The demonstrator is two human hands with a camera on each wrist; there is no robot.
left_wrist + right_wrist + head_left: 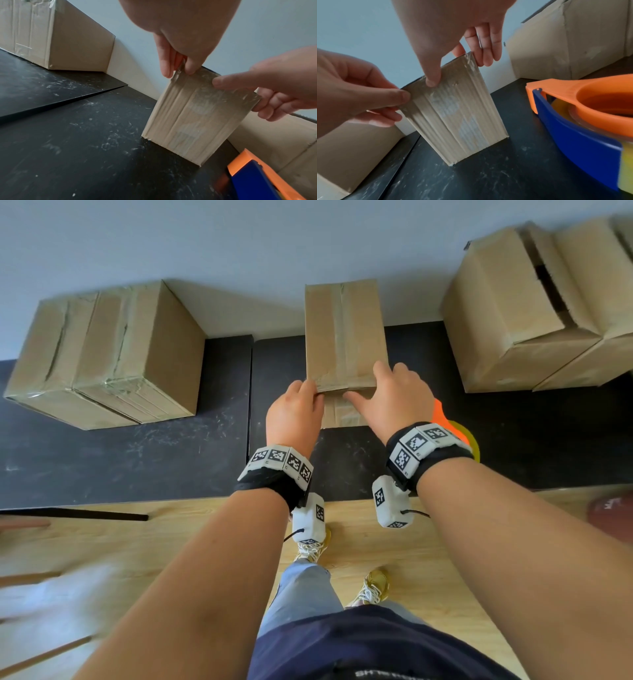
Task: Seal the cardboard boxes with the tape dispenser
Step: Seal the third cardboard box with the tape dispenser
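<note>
A small taped cardboard box [346, 337] stands on the black table in the middle. My left hand [313, 393] pinches its near top-left corner, fingers curled round the edge [178, 69]. On the near top-right corner my right hand [368, 386] holds the box: the thumb presses the taped front face [433, 81] and the fingers reach over the top edge [485, 56]. The orange and blue tape dispenser [582, 121] lies on the table just right of the box, partly hidden under my right wrist [445, 419] in the head view. Nothing holds it.
A large taped box [102, 354] sits at the left against the wall. At the right stand two bigger boxes [531, 309], one with its top flaps apart. The black table [137, 457] ends near my wrists, with wooden floor below.
</note>
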